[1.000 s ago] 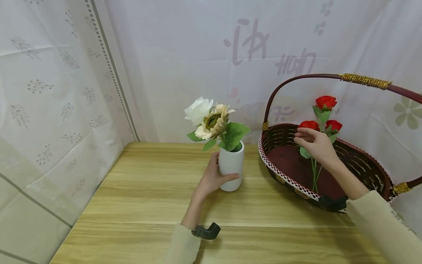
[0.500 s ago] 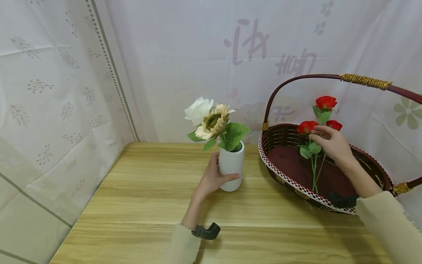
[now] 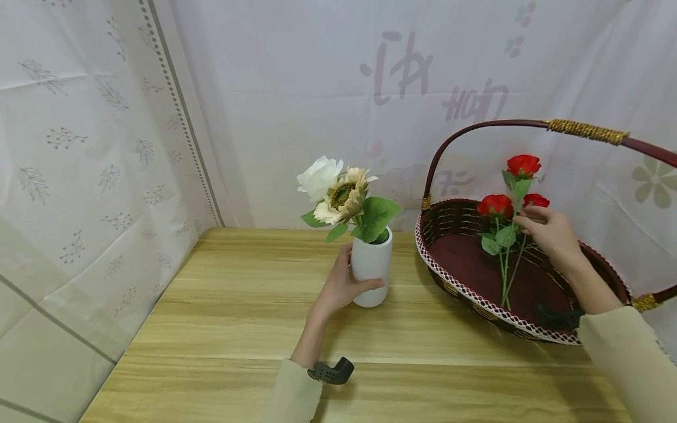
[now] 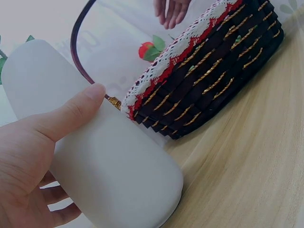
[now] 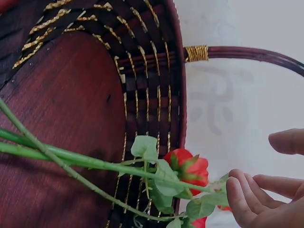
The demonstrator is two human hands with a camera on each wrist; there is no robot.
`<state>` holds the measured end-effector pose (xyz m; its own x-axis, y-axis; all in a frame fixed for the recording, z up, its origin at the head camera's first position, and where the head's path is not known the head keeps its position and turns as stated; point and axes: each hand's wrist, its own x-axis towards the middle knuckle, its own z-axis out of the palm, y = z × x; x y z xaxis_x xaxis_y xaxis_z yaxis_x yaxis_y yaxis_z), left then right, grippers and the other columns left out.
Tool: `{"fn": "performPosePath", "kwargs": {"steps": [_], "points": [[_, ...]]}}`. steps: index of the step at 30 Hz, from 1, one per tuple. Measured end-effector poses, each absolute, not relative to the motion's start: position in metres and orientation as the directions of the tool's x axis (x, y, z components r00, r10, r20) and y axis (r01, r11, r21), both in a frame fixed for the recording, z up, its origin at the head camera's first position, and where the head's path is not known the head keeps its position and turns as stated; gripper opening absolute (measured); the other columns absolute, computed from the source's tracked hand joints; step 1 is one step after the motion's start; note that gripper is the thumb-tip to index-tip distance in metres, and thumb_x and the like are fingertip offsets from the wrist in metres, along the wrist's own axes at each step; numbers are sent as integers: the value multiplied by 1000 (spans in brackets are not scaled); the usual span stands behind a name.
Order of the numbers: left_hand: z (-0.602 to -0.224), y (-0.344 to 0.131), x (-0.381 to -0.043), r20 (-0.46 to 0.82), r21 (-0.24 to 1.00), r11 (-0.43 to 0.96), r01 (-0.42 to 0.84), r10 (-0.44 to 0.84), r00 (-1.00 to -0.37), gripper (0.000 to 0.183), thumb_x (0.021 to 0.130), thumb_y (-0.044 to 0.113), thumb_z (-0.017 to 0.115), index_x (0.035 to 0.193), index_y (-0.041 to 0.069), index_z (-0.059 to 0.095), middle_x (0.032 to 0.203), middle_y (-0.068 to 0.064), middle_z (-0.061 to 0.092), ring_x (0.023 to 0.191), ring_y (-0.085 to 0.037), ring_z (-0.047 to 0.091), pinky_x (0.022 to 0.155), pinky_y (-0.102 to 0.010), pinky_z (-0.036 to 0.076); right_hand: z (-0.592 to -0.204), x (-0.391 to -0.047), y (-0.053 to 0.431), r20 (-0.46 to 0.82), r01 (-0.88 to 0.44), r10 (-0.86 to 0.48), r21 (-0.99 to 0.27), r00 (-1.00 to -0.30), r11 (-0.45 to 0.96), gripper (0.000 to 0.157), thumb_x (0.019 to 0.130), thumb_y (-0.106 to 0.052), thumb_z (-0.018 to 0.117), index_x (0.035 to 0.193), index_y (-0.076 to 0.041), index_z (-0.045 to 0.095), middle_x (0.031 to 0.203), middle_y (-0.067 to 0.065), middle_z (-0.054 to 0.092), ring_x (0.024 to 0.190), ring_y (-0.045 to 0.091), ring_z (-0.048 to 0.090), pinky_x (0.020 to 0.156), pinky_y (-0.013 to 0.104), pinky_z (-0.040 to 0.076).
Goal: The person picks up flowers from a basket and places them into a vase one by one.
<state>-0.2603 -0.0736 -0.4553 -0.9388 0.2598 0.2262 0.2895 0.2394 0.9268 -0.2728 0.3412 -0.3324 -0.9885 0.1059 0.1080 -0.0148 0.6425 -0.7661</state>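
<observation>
My left hand grips a white vase standing on the table, thumb across its front and fingers round the far side. A white flower, a cream sunflower and green leaves rise from the vase. At right, my right hand hovers over a wicker basket, beside the red roses leaning inside it. In the right wrist view, thumb and fingers are spread apart, the fingertips close to the leaves below a red rose; whether they touch is unclear.
The dark red basket has a lace-trimmed rim and a tall arched handle over it. Both stand on a wooden table. Patterned white cloth hangs behind and at the left.
My right hand has moved right and slightly down, from in front of the left rose to beside the right-hand rose and stems. My left hand and the vase have stayed put.
</observation>
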Motion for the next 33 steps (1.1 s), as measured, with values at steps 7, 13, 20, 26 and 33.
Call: {"fn": "performPosePath", "kwargs": {"steps": [7, 13, 20, 26, 33], "points": [[-456, -75, -260, 225, 920, 264, 291, 256, -940, 97, 77, 36, 90, 151, 16, 31, 141, -7, 48, 125, -26, 53, 101, -51, 45, -338, -279, 352, 117, -5, 134, -773, -984, 634, 75, 102, -44, 54, 151, 10, 34, 137, 24, 49, 74, -10, 54, 71, 14, 42], [-456, -74, -260, 231, 920, 259, 296, 253, -940, 94, 79, 30, 90, 151, 15, 31, 141, -9, 48, 125, -28, 53, 102, -53, 45, -346, -284, 362, 89, 28, 162, -794, -983, 607, 78, 103, -41, 52, 151, 15, 26, 143, 37, 41, 70, -13, 51, 66, 11, 43], [-456, -72, -262, 231, 920, 255, 299, 264, -936, 95, 80, 18, 88, 153, 9, 28, 144, -16, 45, 128, -34, 51, 103, -56, 43, -356, -287, 369, 84, 54, 197, -796, -977, 603, 76, 103, -38, 53, 147, 20, 29, 141, 40, 40, 66, -14, 50, 62, 9, 44], [-457, -73, -262, 235, 919, 254, 301, 257, -937, 94, 79, 23, 90, 151, 13, 31, 143, -11, 47, 127, -30, 52, 102, -54, 44, -366, -291, 369, 74, 69, 206, -788, -976, 611, 70, 102, -37, 54, 144, 18, 37, 137, 36, 43, 66, -11, 51, 62, 12, 45], [-456, -74, -261, 246, 911, 269, 314, 256, -935, 96, 77, 35, 90, 151, 15, 31, 140, -8, 49, 124, -26, 53, 101, -52, 45, -375, -296, 367, 71, 68, 208, -802, -975, 594, 64, 103, -33, 55, 140, 18, 42, 132, 35, 47, 68, -9, 54, 64, 12, 47]]}}
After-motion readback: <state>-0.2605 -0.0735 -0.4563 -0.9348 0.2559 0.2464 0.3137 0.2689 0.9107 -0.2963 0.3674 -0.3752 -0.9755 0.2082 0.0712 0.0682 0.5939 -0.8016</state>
